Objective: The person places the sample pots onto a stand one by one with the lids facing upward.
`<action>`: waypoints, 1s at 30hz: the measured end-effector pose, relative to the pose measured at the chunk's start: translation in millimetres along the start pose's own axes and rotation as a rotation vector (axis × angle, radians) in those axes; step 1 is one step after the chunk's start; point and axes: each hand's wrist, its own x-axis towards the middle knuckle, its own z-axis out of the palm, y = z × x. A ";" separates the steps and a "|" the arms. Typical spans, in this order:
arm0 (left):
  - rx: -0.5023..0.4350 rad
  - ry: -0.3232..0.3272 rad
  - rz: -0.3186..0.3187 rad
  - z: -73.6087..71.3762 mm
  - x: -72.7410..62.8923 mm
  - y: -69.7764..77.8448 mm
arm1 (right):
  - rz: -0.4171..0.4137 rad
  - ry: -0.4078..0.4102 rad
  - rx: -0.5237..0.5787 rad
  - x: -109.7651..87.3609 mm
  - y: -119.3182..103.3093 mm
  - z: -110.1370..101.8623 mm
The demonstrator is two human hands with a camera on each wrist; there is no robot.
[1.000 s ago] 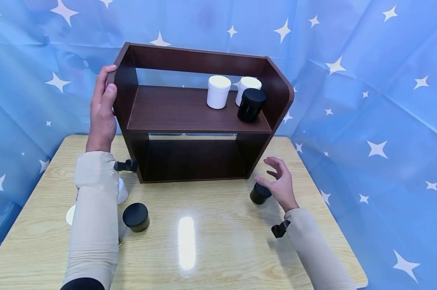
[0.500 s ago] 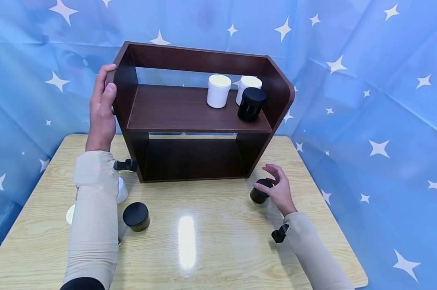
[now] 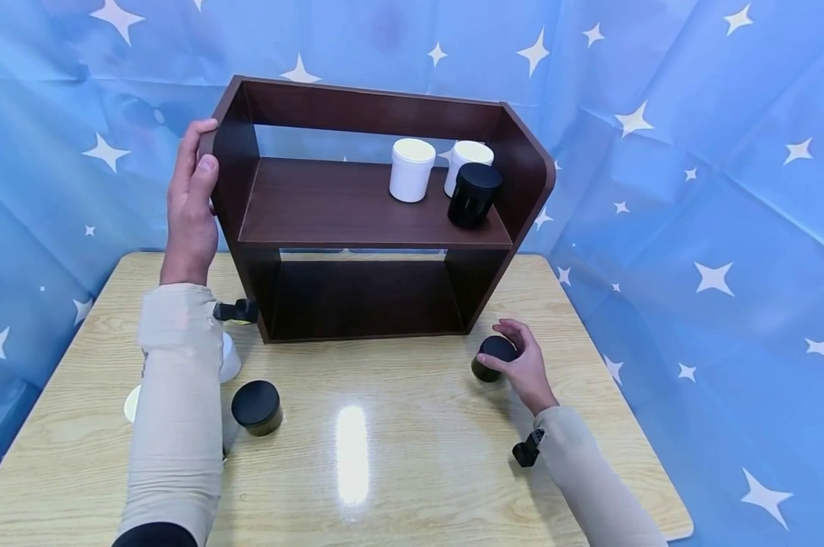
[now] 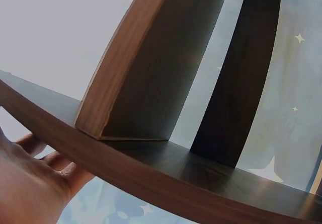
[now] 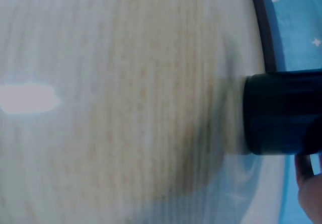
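Note:
My left hand [image 3: 191, 220] holds the left side panel of a dark brown two-tier shelf [image 3: 316, 201]. In the left wrist view its fingers [image 4: 75, 176] lie along the panel's outer face, their tips partly hidden. Beside the shelf's lower right corner, my right hand [image 3: 524, 372] grips a black lidded jar [image 3: 495, 351] between thumb and fingers. That jar stands upright on the table, and it shows dark at the right edge of the right wrist view. On the upper tier stand two white jars [image 3: 412, 173] and a black jar [image 3: 476, 196], near the right panel.
Another black jar [image 3: 257, 408] stands on the wooden table [image 3: 412, 456], front left. Two white items, one a white jar [image 3: 230, 358], are partly hidden by my left forearm. A blue star-patterned cloth [image 3: 692, 228] hangs behind and beside the table.
My right hand has lowered slightly and closed its thumb and fingers round the black jar, from hovering just over it. The left hand and the shelf stay in place.

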 end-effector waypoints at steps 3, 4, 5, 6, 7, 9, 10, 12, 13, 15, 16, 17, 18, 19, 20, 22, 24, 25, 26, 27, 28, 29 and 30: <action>-0.013 0.000 0.005 -0.5 0.3 -0.2 | 0.028 -0.018 -0.028 -0.7 3.2 -1.3; -0.017 0.000 0.007 -0.7 0.4 -0.1 | 0.036 -0.021 -0.036 -0.9 4.1 -1.7; -0.023 0.000 0.008 -0.8 0.5 0.0 | 0.047 -0.024 -0.041 -1.0 5.3 -2.1; -0.027 0.001 0.009 -1.0 0.6 0.2 | 0.055 -0.028 -0.045 -1.4 6.2 -2.5; -0.033 0.001 0.009 -1.0 0.7 0.4 | 0.066 -0.029 -0.045 -1.8 7.3 -2.7; -0.039 0.000 0.008 -1.0 0.9 0.6 | 0.089 -0.035 -0.040 -2.7 9.5 -2.8; -0.042 -0.002 0.008 -0.9 1.0 0.6 | 0.100 -0.039 -0.038 -3.4 10.5 -2.6; -0.045 -0.003 0.006 -0.6 0.9 0.3 | 0.116 -0.046 -0.038 -4.6 12.6 -2.2; -0.046 -0.004 0.004 -0.6 0.7 0.1 | 0.124 -0.048 -0.037 -5.1 13.8 -1.7; -0.051 -0.003 0.002 -0.5 0.4 -0.6 | 0.133 -0.055 -0.041 -6.0 16.4 -0.8; -0.048 -0.002 0.000 -0.7 0.2 -0.8 | 0.136 -0.058 -0.041 -6.4 17.8 -0.3; -0.048 -0.002 -0.001 -0.8 0.0 -1.1 | 0.139 -0.058 -0.043 -6.8 19.2 0.1; -0.049 -0.001 -0.002 -0.9 -0.1 -1.3 | 0.140 -0.059 -0.042 -7.2 20.9 0.3; -0.046 0.000 -0.003 -0.9 -0.2 -1.4 | 0.143 -0.060 -0.042 -7.3 22.9 0.5; -0.046 0.001 -0.003 -0.9 -0.2 -1.4 | 0.143 -0.060 -0.043 -7.4 25.0 0.4; -0.046 0.000 -0.003 -0.9 -0.2 -1.5 | 0.147 -0.063 -0.043 -10.7 17.6 0.9; -0.043 0.000 -0.003 -0.9 -0.3 -1.2 | 0.152 -0.062 -0.029 -11.1 17.2 1.4; -0.044 0.001 -0.003 -0.8 -0.3 -1.1 | 0.153 -0.060 -0.026 -11.3 17.2 1.8; -0.046 0.001 -0.002 -0.7 -0.2 -0.9 | 0.155 -0.059 -0.025 -11.5 17.0 2.3; -0.050 0.000 -0.001 -0.7 -0.2 -0.8 | 0.158 -0.056 -0.023 -11.8 16.6 2.9; -0.054 -0.001 0.000 -0.6 -0.1 -0.6 | 0.159 -0.050 -0.020 -10.4 21.5 3.2; -0.053 -0.001 0.000 -0.4 -0.1 -0.3 | 0.159 -0.041 -0.018 -8.8 26.7 3.3; -0.059 -0.001 -0.001 -0.3 0.0 -0.1 | 0.156 -0.034 -0.024 -8.3 28.2 3.7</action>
